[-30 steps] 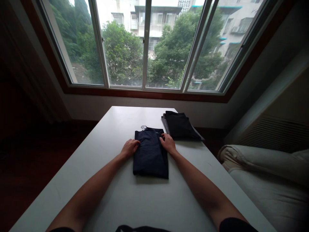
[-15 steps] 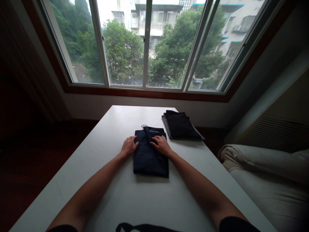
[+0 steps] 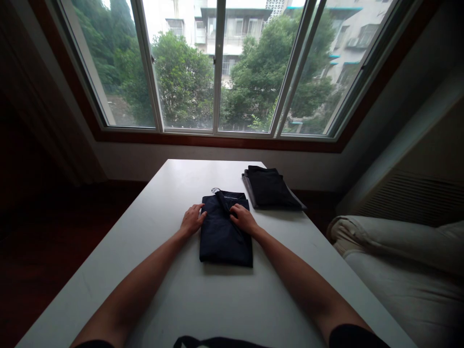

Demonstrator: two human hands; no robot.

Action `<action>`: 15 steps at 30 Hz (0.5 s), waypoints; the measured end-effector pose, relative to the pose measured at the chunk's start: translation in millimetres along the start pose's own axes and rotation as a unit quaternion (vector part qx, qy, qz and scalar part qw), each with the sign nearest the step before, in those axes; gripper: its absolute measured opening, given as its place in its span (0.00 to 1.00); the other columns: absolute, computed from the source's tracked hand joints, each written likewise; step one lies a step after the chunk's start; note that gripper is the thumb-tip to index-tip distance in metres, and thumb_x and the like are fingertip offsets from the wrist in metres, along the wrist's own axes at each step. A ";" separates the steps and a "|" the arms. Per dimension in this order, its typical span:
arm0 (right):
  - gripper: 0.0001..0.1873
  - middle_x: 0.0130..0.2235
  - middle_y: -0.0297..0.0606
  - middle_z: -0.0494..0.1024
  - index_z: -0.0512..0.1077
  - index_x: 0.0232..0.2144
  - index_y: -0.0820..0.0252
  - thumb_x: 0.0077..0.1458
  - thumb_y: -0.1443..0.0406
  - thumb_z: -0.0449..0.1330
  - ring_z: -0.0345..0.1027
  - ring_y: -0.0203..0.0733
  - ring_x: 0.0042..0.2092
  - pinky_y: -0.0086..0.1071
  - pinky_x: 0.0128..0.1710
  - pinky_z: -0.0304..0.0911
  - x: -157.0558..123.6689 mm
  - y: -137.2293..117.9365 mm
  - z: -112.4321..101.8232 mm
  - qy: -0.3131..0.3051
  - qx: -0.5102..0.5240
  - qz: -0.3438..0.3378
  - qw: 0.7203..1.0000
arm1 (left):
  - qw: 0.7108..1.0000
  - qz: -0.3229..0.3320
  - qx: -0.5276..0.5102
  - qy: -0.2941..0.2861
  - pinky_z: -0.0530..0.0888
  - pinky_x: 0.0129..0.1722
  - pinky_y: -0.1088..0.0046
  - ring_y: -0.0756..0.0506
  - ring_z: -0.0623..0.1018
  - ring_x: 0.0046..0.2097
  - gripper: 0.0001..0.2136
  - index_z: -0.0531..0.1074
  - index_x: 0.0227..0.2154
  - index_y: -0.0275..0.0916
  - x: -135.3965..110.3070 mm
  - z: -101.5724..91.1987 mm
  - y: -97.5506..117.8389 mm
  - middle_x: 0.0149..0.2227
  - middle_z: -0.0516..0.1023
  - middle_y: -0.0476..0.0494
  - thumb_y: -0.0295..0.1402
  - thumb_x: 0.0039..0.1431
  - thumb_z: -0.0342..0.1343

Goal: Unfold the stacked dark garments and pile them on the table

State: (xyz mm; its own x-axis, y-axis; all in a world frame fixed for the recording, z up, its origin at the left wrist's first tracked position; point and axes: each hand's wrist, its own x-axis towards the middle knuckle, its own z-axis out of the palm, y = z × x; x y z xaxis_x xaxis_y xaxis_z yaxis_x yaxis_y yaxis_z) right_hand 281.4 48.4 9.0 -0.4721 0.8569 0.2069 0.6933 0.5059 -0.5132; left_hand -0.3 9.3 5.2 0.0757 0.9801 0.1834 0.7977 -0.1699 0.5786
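A folded dark navy garment (image 3: 225, 237), probably trousers, lies flat on the white table in front of me. A thin cord loop (image 3: 215, 190) sticks out at its far edge, and a narrow flap of cloth runs slantwise near the top. My left hand (image 3: 193, 219) rests at the garment's left edge, thumb and fingers apart, fingertips touching the cloth. On the upper right part lies my right hand (image 3: 242, 217), its fingers curled in and pinching the cloth by the flap. The fingertips partly hide what they grip.
A stack of folded black and grey clothes (image 3: 272, 187) sits at the table's far right edge. The white table (image 3: 174, 299) narrows toward a window (image 3: 217, 72). A pale sofa (image 3: 398, 251) stands to the right. Something dark with a strap shows at the bottom edge.
My right hand's fingers have drawn together and slid slightly right, and the flap now slants toward them. My left hand has stayed nearly in place.
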 end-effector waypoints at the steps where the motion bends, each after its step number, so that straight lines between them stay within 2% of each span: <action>1: 0.07 0.44 0.39 0.74 0.74 0.40 0.56 0.59 0.69 0.60 0.68 0.45 0.47 0.35 0.49 0.63 -0.8 -3.0 -1.1 0.012 0.013 -0.008 1.000 | 1.000 0.000 -0.007 0.004 0.68 0.61 0.59 0.39 0.74 0.58 0.19 0.70 0.59 0.41 0.3 0.2 -0.4 0.58 0.74 0.38 0.39 0.69 0.51; 5: 0.08 0.44 0.39 0.75 0.73 0.39 0.55 0.58 0.71 0.59 0.69 0.45 0.47 0.36 0.49 0.64 -4.5 -23.0 -5.1 0.063 0.064 -0.045 0.995 | 0.999 -0.006 -0.041 0.025 0.70 0.59 0.60 0.40 0.75 0.57 0.18 0.71 0.57 0.41 2.6 -0.5 -3.6 0.56 0.76 0.39 0.39 0.69 0.51; 8: 0.08 0.44 0.39 0.75 0.73 0.39 0.55 0.58 0.71 0.58 0.69 0.45 0.46 0.37 0.49 0.63 -6.4 -37.9 -5.8 0.072 0.113 -0.059 0.989 | 0.996 -0.021 -0.069 0.045 0.73 0.55 0.62 0.41 0.77 0.54 0.17 0.72 0.56 0.41 6.1 -3.9 -8.2 0.54 0.77 0.39 0.41 0.71 0.48; 11: 0.06 0.42 0.37 0.75 0.73 0.38 0.55 0.59 0.69 0.59 0.70 0.44 0.43 0.36 0.45 0.64 -7.8 -47.9 -4.0 0.047 0.194 -0.063 0.978 | 0.993 -0.039 -0.091 0.062 0.75 0.53 0.63 0.41 0.78 0.52 0.19 0.72 0.55 0.39 10.9 -9.0 -15.0 0.54 0.77 0.38 0.43 0.71 0.46; 15: 0.05 0.37 0.34 0.76 0.73 0.39 0.56 0.60 0.63 0.61 0.68 0.42 0.39 0.34 0.41 0.63 -11.5 -59.9 -2.6 -0.011 0.309 -0.053 0.949 | 0.990 -0.060 -0.106 0.063 0.74 0.55 0.62 0.41 0.77 0.55 0.21 0.71 0.56 0.38 14.8 -15.2 -25.2 0.55 0.77 0.37 0.42 0.73 0.41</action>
State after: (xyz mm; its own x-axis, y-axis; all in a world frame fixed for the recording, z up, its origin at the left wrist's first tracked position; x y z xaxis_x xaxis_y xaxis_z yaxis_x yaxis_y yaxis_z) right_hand 246.7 8.6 39.5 -0.5374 0.7990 0.2699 0.1923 0.4277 -0.8832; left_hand -28.4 26.6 5.4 -0.0984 0.9761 0.1938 0.6511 -0.0841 0.7543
